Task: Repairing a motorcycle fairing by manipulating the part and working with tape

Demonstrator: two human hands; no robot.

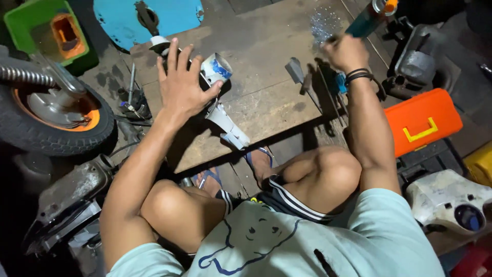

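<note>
While left hand (180,84) presses metal part (220,95), right hand (346,51) grips tool (366,20)

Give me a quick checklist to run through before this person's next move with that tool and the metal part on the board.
1. Part held down: ok. The left hand lies spread over the metal part on the board.
2. Tool gripped: ok. The right hand is closed around the teal tool.
3. Tool clear of the left hand: ok. The hands are well apart.
4. Feet clear: not ok. Sandalled feet sit right at the board's near edge.
5. Tool's working end: cannot tell. It is hidden behind the right hand.
6. Surroundings: not ok. A wheel and an orange toolbox crowd the board.
</note>
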